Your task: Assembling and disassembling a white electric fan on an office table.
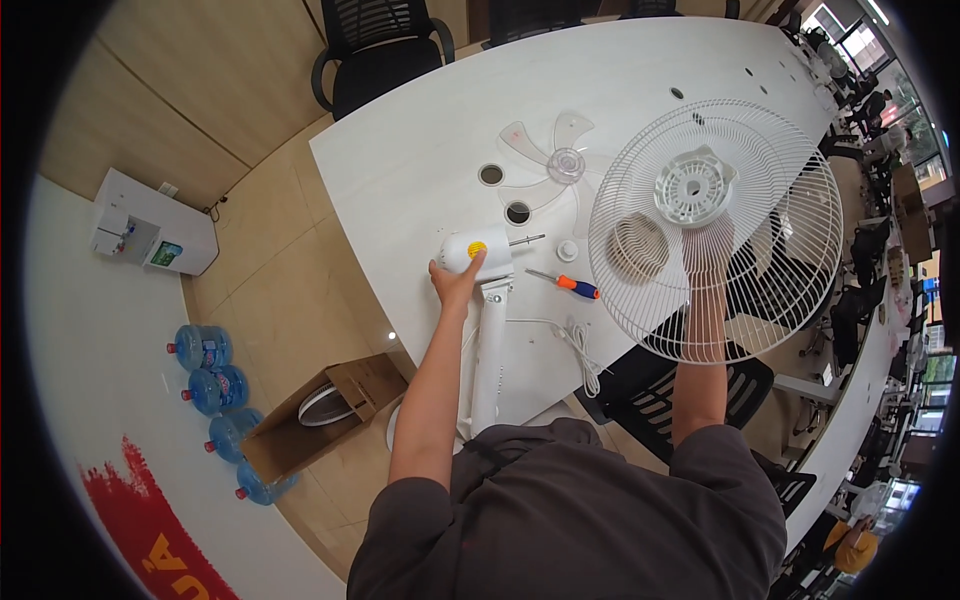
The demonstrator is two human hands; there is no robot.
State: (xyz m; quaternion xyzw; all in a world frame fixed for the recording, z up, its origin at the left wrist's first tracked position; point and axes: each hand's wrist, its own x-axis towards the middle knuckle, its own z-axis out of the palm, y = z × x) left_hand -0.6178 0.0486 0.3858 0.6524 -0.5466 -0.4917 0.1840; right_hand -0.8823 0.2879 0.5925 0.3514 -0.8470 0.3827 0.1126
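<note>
My left hand [458, 284] is wrapped round the white fan motor housing [461, 247], its thumb by a yellow sticker. A thin metal shaft [527, 239] sticks out of the housing to the right, and a white fan pole [489, 350] runs from it toward me. On the right, a round white wire fan guard [620, 310] is held up, tilted, by my right hand [706, 250], seen through its wires; the fingertips are hidden behind the hub ring. Between them lie a clear fan blade [567, 166], a small white knob [567, 250] and an orange and blue screwdriver [577, 287].
A white power cord [582, 362] lies bunched near the table's [400, 170] near edge. Black chairs [640, 395] stand close by and beyond the table. On the floor to the left are an open cardboard box [300, 450] and several blue water bottles [217, 388].
</note>
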